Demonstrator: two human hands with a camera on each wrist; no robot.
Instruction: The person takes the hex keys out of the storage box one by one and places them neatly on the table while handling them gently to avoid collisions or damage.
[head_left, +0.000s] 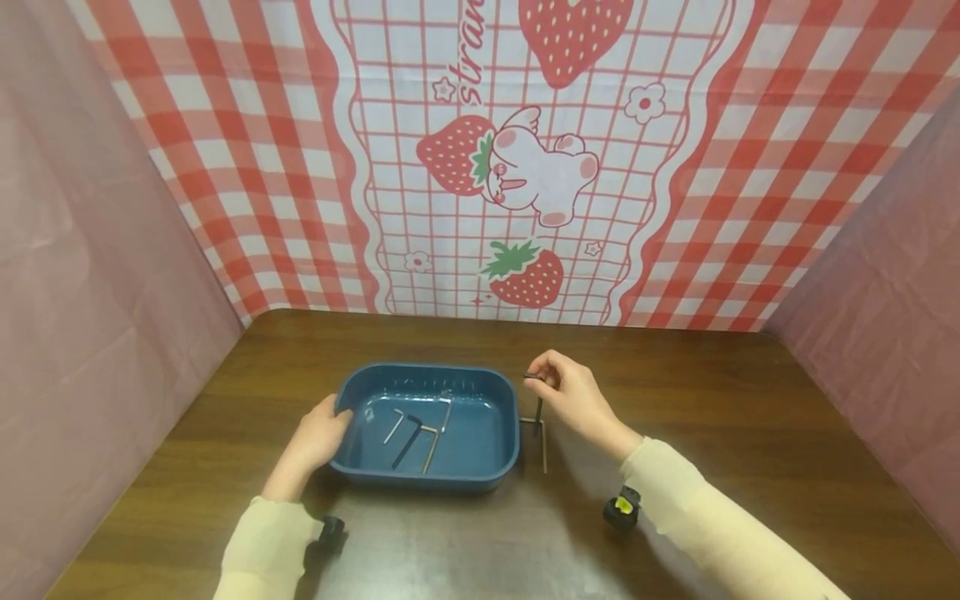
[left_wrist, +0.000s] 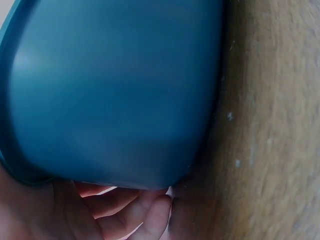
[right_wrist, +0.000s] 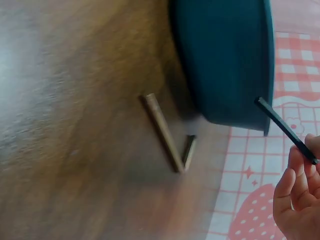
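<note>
My left hand [head_left: 318, 435] grips the left end of a blue plastic basin [head_left: 420, 481], thumb over the rim. In the left wrist view its fingers [left_wrist: 125, 212] curl against the basin's outer wall. To the right of the basin, my right hand [head_left: 576, 398] pinches a black hex key [right_wrist: 280, 122] by one end, raised above the table. Below it a brass-coloured hex key [head_left: 544, 450] lies on the wood, close to the basin wall. Inside the basin rest a black hex key [head_left: 406, 446], a brass-coloured one [head_left: 431, 452] and two silver ones, one small [head_left: 392, 427] and one farther back [head_left: 447, 415].
The brown wooden table [head_left: 480, 550] runs back to a red-and-white strawberry cloth [head_left: 525, 167] hanging upright. Pink curtains [head_left: 90, 250] close in both sides. Each wrist carries a small black camera, one of them [head_left: 622, 510] by the right sleeve.
</note>
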